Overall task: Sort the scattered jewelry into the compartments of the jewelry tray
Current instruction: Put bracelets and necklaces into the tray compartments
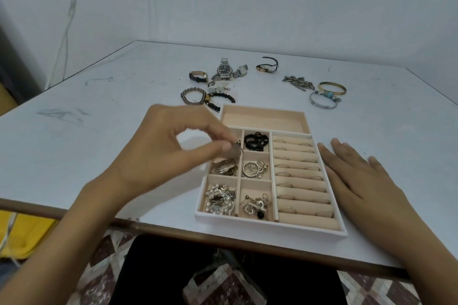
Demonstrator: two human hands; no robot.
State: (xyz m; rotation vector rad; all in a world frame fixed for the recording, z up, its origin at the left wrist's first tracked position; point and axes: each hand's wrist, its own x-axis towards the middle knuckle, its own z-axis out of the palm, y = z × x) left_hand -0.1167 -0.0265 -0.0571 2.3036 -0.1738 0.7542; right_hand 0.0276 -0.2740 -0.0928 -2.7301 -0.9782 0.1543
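Observation:
A beige jewelry tray (264, 224) with a white rim lies near the table's front edge. Its small left compartments hold earrings and pendants, its right side has ring rolls (301, 181), and its long back compartment (264, 119) is bare. My left hand (161, 153) hovers over the tray's upper left compartment and pinches a small silvery earring (235, 150) between thumb and fingers. My right hand (359, 178) lies flat on the table against the tray's right rim. Beyond the tray lie watches (224, 70), beaded bracelets (194, 95) and bangles (330, 89).
A pile of small metal clips (298, 82) lies at the back right, and a thin strap watch (267, 67) sits behind the tray. The white table ends in a brown front edge (173, 226). Patterned floor shows below.

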